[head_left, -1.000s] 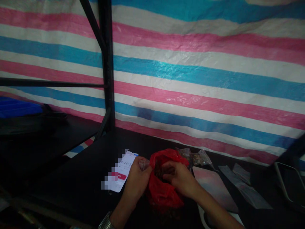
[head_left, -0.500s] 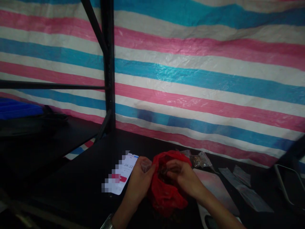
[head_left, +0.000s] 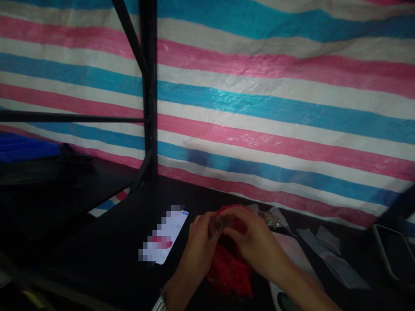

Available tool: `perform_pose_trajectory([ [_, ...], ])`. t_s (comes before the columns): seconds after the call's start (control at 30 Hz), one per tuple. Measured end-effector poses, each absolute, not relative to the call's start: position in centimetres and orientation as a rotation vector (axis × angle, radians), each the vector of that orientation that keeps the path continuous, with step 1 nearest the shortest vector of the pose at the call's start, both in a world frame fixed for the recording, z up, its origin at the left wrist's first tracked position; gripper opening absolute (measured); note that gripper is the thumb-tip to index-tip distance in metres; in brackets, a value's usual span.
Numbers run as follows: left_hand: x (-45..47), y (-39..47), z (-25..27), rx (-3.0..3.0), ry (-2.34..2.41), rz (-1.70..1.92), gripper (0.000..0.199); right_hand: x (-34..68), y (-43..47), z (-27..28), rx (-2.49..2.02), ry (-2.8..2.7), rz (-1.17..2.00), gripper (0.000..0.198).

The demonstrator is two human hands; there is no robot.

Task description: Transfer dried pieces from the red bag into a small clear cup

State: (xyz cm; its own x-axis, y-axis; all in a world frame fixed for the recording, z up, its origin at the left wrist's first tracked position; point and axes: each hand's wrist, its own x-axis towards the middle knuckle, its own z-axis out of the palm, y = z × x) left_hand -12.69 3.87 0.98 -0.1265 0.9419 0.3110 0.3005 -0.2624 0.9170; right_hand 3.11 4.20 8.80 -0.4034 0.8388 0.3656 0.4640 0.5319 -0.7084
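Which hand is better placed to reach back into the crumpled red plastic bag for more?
Right, probably. The right hand sits directly over the crumpled red plastic bag, its fingers just above the bag. The left hand pinches a small clear plastic pouch, so it appears occupied.

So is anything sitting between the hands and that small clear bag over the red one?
Nothing visible does. The left hand and the right hand both already pinch the small clear bag, directly above the red bag; the phone lies off to the left.
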Motion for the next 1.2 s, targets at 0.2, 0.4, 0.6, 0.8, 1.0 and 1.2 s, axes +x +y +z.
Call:
perform_pose_trajectory([
  [0.2,-12.5,4.2,0.4,1.499,1.369,1.461,0.025,2.4,4.0,9.0,-1.023,-2.224,0.419,0.045],
  [0.4,-12.6,4.2,0.5,1.427,1.329,1.52,0.022,3.0,4.1,8.9,-1.011,-2.141,0.399,0.038],
  [0.6,-12.7,3.8,1.0,1.413,1.331,1.508,0.022,3.0,4.2,9.0,-1.061,-2.065,0.449,0.031],
  [0.8,-13.2,3.7,1.7,1.38,1.491,1.462,0.014,4.2,4.2,7.9,-1.242,-2.053,0.576,0.027],
  [1.0,-13.7,3.1,1.4,1.38,1.639,1.276,0.022,4.7,3.5,6.1,-1.54,-2.329,0.523,0.034],
  [1.2,-14.1,3.3,0.3,1.399,1.635,1.229,0.039,2.8,4.2,5.6,-1.672,-2.353,0.463,0.044],
])
